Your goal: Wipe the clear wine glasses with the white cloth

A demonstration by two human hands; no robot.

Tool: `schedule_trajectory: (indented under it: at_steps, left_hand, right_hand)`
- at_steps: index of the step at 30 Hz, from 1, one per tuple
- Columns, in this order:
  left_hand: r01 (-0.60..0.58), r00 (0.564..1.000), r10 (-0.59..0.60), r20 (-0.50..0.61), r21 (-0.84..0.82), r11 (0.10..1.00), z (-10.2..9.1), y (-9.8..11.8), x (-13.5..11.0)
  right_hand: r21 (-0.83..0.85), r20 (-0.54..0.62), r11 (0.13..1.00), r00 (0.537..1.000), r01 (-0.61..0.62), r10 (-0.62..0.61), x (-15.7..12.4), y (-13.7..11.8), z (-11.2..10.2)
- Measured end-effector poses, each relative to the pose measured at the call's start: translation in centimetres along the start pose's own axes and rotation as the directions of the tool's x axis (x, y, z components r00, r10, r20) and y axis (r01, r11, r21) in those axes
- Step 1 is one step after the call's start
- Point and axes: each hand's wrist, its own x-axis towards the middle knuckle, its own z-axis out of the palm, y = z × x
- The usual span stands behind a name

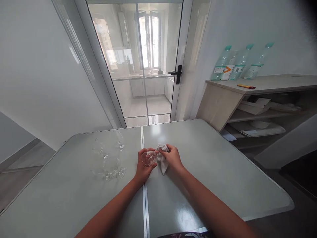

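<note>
Over the seam of the table, my left hand [143, 169] is wrapped round the bowl of a clear wine glass [148, 158], which lies tilted on its side with its rim toward the left. My right hand [174, 158] pinches a white cloth [162, 163] at the stem end of that glass. The cloth hangs down below my fingers and hides the glass's foot. On the left half of the table stand several more clear stemmed glasses [120, 172], faint against the pale top.
The pale grey-green table [210, 178] has a metal seam. Beyond it is a glazed door [158, 99] with a black handle [178, 74]. At right, a wooden shelf unit [223, 102] carries several plastic bottles [239, 66] and a yellow-red pen-like item [246, 86].
</note>
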Motion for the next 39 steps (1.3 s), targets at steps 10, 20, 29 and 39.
schedule_trajectory:
  at_steps: [10, 20, 29, 39]
  left_hand:
    - [-0.017, 1.0, 0.016, 0.012, 0.024, 1.0, 0.1, -0.5, -0.1]
    - [0.02, 0.998, -0.02, -0.06, -0.015, 1.0, 0.2, 0.2, 0.2]
    - [0.237, 0.963, -0.251, -0.102, -0.125, 0.963, -0.5, -1.1, 0.4]
    - [0.253, 0.967, -0.247, 0.059, -0.14, 0.957, -0.1, 0.0, -0.1]
  right_hand:
    - [-0.042, -0.024, 0.998, 0.998, 0.049, -0.05, 0.1, 0.7, -0.1]
    - [-0.071, -0.029, 0.997, 0.999, 0.027, -0.029, -0.2, 1.5, 0.9]
    - [0.007, -0.049, 0.971, 0.97, 0.24, -0.239, -1.3, -3.2, -0.4]
    - [0.291, 0.345, 0.955, 0.924, 0.063, -0.166, -3.6, -4.1, 1.0]
